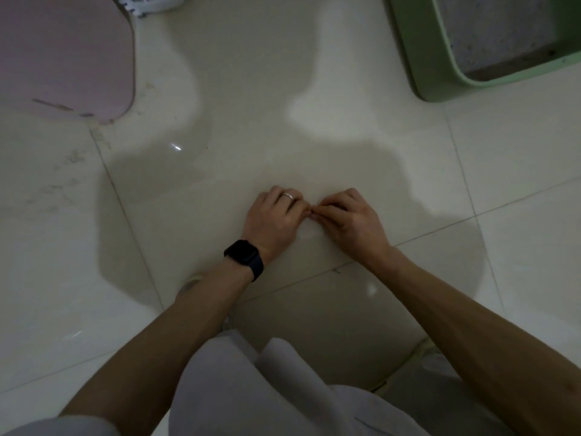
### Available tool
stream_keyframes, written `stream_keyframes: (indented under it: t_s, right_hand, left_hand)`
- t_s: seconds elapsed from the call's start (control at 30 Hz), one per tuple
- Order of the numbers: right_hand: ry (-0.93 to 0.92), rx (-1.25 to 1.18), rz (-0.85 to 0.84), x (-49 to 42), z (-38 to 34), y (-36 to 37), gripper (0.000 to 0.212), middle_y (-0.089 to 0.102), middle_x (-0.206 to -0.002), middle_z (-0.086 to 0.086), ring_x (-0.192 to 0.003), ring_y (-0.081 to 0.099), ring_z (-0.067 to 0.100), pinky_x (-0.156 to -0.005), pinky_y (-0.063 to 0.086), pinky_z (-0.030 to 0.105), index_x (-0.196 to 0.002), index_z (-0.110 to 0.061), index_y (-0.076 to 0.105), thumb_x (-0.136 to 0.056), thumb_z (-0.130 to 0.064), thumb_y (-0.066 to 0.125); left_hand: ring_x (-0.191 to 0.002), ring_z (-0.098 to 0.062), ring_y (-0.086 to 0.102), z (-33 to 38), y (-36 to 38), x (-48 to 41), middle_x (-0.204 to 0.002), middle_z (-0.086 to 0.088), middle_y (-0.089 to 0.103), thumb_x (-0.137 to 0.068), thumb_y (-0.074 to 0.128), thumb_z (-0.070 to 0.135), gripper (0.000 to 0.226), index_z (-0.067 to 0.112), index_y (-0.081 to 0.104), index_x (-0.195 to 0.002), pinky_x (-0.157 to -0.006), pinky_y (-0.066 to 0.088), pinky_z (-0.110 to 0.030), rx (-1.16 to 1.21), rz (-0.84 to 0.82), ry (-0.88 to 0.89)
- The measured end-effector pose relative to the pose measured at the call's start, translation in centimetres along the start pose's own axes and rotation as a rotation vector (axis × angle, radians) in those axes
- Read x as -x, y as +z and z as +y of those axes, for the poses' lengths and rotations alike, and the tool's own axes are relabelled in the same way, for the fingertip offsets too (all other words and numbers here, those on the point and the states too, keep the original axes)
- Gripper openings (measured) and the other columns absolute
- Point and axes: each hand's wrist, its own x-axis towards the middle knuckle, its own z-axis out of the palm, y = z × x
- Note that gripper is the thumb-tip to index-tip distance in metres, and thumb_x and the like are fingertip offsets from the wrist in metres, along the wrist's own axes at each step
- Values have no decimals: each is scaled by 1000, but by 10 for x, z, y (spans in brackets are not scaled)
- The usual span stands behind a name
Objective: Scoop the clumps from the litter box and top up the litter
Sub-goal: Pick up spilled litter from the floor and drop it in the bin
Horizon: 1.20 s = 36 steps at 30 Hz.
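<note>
The green litter box (440, 70) stands on the floor at the top right, with grey litter (490, 29) inside it. Both my hands are low over the tiles in the middle, well to the left of and nearer than the box. My left hand (273, 218), with a ring and a black watch, and my right hand (349, 218) meet fingertip to fingertip. Their curled fingers pinch what looks like a thin clear plastic bag (188, 171) spread on the floor. No scoop is in view.
A pink rounded mat or lid (63, 58) lies at the top left, with a white slatted basket (151, 3) behind it. Pale glossy floor tiles (518, 184) surround my hands. My knees in light trousers (251, 388) fill the bottom.
</note>
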Motion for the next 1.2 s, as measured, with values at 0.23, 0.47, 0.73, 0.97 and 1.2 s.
stream_keyframes:
  t_s: [0.23, 0.47, 0.73, 0.97, 1.2]
  right_hand:
    - [-90, 204, -107, -2, -3, 3, 13, 60, -91, 14, -80, 53, 31, -64, 48, 41, -96, -3, 67, -96, -14, 60]
    - [-172, 420, -252, -19, -19, -8, 17, 56, -80, 16, -71, 51, 31, -55, 45, 37, -91, -2, 60, -88, -7, 44]
    - [228, 66, -196, -57, -27, -44, 11, 55, -89, 17, -81, 50, 33, -73, 45, 44, -92, -3, 54, -89, 7, 50]
    - [159, -268, 47, -203, -132, -126, 11, 56, -91, -4, -80, 52, 9, -68, 37, 16, -95, -16, 52, -101, -20, 44]
    - [-200, -220, -45, -342, -271, -150, 7, 57, -100, 6, -90, 50, 22, -71, 31, 27, -97, -12, 53, -99, -13, 46]
  left_hand:
    - [-79, -30, 57, 0, -3, -11, -91, -11, 63, -95, 50, 18, 18, 10, 64, -87, -65, 41, -38, -121, -159, 72]
    - [-69, -28, 56, -10, -11, -15, -82, -12, 62, -89, 46, 8, 19, 7, 64, -84, -60, 43, -35, -219, -200, 227]
    - [-73, -28, 52, -16, -52, -41, -82, -12, 57, -85, 46, -5, 16, 5, 59, -86, -62, 46, -35, 93, -191, -52]
    - [-80, -14, 44, -62, -238, -102, -90, -5, 55, -98, 53, 4, 5, 4, 58, -96, -72, 33, -18, 206, 286, -214]
    - [-74, -19, 47, -162, -389, -128, -88, -2, 50, -99, 43, 10, 12, 17, 44, -89, -60, 35, -33, -132, 223, -509]
